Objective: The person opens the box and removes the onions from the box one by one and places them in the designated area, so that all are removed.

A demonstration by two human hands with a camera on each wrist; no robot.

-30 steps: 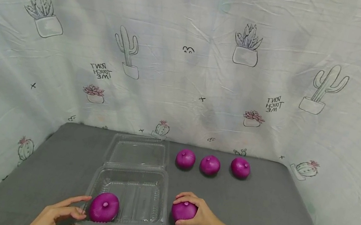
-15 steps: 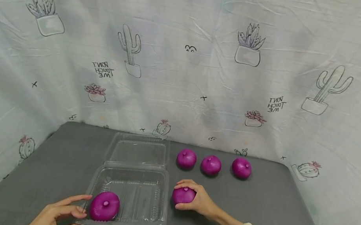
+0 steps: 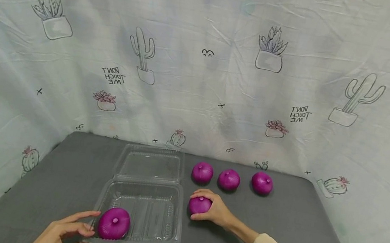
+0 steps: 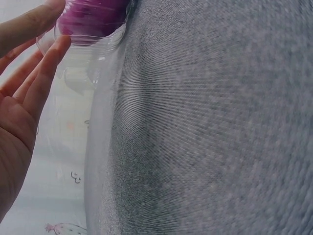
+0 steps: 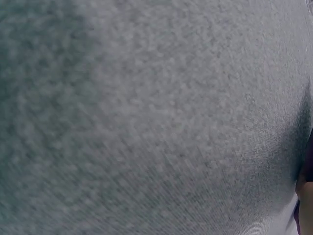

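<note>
In the head view my right hand (image 3: pixel 216 211) grips a purple onion (image 3: pixel 199 205), fingers over its far side and thumb on the near side. This onion is right of an open clear plastic clamshell container (image 3: pixel 144 240). Another purple onion (image 3: pixel 114 223) sits in the container's near left corner. At that corner, my left hand (image 3: pixel 64 231) touches the rim with spread, loosely bent fingertips. The left wrist view shows the left hand (image 4: pixel 29 93) at the container's edge, an onion (image 4: pixel 93 19) behind the plastic. Only a sliver of the right hand (image 5: pixel 306 205) shows in its wrist view.
Three more purple onions, a left one (image 3: pixel 202 172), a middle one (image 3: pixel 229 180) and a right one (image 3: pixel 261 183), stand at the back of the grey table (image 3: pixel 287 240). The container's lid (image 3: pixel 151 163) lies folded back. A cactus-print curtain (image 3: pixel 202 75) surrounds the table.
My right hand has moved the gripped onion away from the table's near edge, toward the back onions. The left hand and the container stay where they were.
</note>
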